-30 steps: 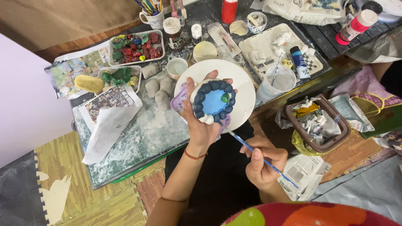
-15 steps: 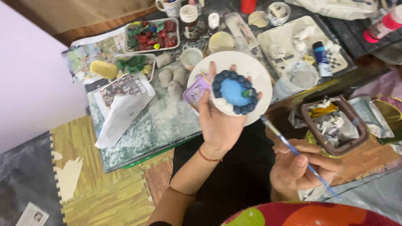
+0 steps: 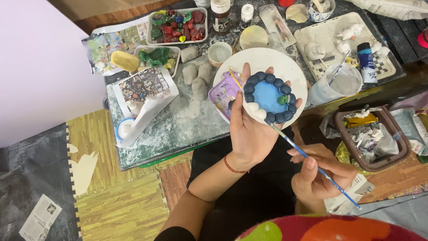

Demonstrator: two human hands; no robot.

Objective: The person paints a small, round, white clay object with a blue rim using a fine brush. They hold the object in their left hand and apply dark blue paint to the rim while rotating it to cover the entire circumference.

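1. Right hand, nearest the camera: fingers pinched on a thin blue-handled paintbrush, held mid-shaft, tip up at the lower rim of the clay piece.
2. Left hand: palm up, fingers curled under a small round clay dish with a blue centre and a ring of dark blue balls, plus a few unpainted white ones at lower left and a green blob at right. It is held in the air over the white plate.
3. Technique, my read: brace right wrist, choke up on the brush, rotate the dish rather than the brush, and work the white balls without touching the blue centre.
4. Further out: purple palette just left of the dish, water cup right, and grey clay lumps behind.
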